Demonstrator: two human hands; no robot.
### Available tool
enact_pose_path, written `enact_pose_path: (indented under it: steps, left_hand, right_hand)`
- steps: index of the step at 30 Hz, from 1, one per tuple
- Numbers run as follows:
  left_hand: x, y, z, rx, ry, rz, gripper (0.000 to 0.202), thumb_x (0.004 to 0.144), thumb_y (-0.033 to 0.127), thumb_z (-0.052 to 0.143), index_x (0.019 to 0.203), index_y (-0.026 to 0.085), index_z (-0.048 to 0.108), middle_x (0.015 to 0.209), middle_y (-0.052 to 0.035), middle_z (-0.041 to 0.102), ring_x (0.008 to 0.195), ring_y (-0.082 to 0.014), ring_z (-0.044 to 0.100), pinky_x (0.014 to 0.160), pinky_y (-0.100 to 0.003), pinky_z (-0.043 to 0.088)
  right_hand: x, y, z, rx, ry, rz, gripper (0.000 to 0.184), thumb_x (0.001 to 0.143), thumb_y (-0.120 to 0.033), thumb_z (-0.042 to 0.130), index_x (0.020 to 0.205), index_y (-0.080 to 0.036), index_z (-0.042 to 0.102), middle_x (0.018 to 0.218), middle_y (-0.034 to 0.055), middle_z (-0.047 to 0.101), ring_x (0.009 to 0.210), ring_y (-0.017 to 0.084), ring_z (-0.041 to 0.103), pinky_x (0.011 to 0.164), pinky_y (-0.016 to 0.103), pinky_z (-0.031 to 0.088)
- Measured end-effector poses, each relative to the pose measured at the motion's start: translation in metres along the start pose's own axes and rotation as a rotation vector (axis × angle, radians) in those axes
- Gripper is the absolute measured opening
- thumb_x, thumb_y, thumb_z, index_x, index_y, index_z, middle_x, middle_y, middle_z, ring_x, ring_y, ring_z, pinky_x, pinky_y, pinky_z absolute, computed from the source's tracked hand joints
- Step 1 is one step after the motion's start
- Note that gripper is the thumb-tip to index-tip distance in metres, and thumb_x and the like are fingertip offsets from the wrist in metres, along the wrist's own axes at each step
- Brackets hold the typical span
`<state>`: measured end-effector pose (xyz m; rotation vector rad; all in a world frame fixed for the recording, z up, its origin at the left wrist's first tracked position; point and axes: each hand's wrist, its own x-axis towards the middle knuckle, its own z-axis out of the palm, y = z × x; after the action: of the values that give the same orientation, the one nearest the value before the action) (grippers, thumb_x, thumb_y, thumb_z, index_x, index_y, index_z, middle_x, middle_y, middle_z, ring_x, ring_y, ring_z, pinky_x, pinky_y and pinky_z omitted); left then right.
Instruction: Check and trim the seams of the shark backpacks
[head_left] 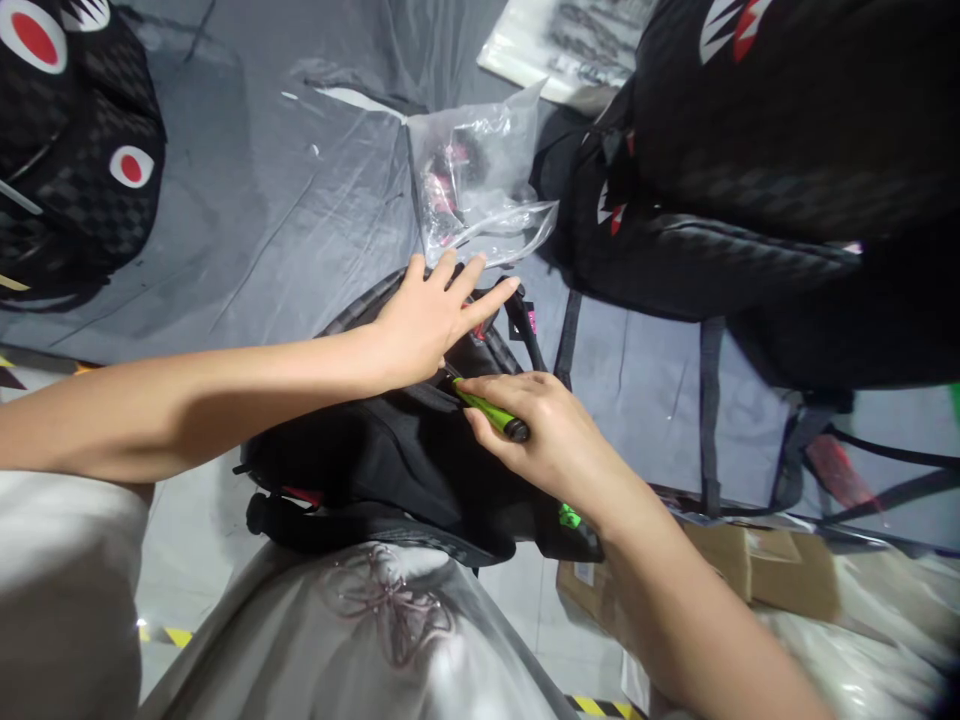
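Note:
A black backpack lies on my lap in the middle of the view. My left hand rests flat on its upper part, fingers stretched out and spread. Just below it my right hand is closed round a green tool with a black end, its tip pointing at the backpack right under my left palm. A clear plastic bag with dark and pink contents lies just beyond my left fingertips.
A grey sheet covers the surface ahead. Black backpacks with shark-mouth prints sit at the far left and the right. Cardboard boxes lie at lower right. Straps hang down on the right.

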<state>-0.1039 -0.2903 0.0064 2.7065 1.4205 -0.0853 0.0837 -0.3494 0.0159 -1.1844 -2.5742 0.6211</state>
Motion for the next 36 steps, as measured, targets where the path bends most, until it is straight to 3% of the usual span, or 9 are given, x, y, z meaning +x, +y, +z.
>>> enact_pose_path:
  steps: [4,10,17,25,36]
  left_hand:
    - [0.001,0.001,-0.004,-0.021,-0.016,-0.032,0.103,0.08,0.048,0.073,0.16,0.025,0.011,0.163,-0.0177,0.022,0.142,-0.0469,0.027,0.112,-0.062,0.02]
    - [0.004,-0.01,-0.006,-0.057,-0.046,0.043,0.099,0.081,0.045,0.071,0.159,0.026,0.013,0.154,-0.0167,0.037,0.133,-0.0442,0.038,0.11,-0.06,0.024]
    - [0.003,-0.017,-0.005,-0.076,-0.031,0.075,0.101,0.081,0.046,0.07,0.159,0.027,0.008,0.156,-0.015,0.034,0.135,-0.0445,0.035,0.111,-0.058,0.021]
    - [0.004,-0.019,-0.005,-0.101,-0.046,0.07,0.095,0.084,0.041,0.065,0.159,0.026,0.01,0.159,-0.015,0.031,0.137,-0.0451,0.034,0.111,-0.058,0.02]
    - [0.002,-0.025,-0.002,-0.073,-0.02,0.08,0.093,0.084,0.034,0.066,0.16,0.026,0.014,0.158,-0.0158,0.034,0.133,-0.0398,0.04,0.108,-0.054,0.025]
  right_hand:
    - [0.0,0.0,0.001,-0.025,-0.01,-0.006,0.026,0.09,-0.02,0.06,0.114,-0.021,0.07,0.111,0.0064,0.077,0.095,0.024,0.073,0.084,0.041,0.053]
    - [-0.002,0.001,0.0,0.014,0.018,-0.007,0.027,0.09,-0.019,0.058,0.115,-0.022,0.069,0.111,0.0055,0.076,0.096,0.024,0.073,0.087,0.04,0.054]
    - [0.004,0.0,0.008,0.056,0.084,0.047,0.022,0.09,-0.025,0.061,0.111,-0.021,0.067,0.102,0.0045,0.077,0.082,0.021,0.071,0.086,0.038,0.049]
    - [0.009,-0.009,0.019,0.057,0.154,0.047,0.019,0.092,-0.024,0.059,0.109,-0.021,0.068,0.1,0.0049,0.078,0.085,0.021,0.073,0.082,0.036,0.049]
    - [0.008,-0.026,0.033,-0.05,0.3,0.168,0.015,0.091,-0.026,0.062,0.103,-0.022,0.069,0.092,0.004,0.078,0.076,0.022,0.071,0.08,0.038,0.049]
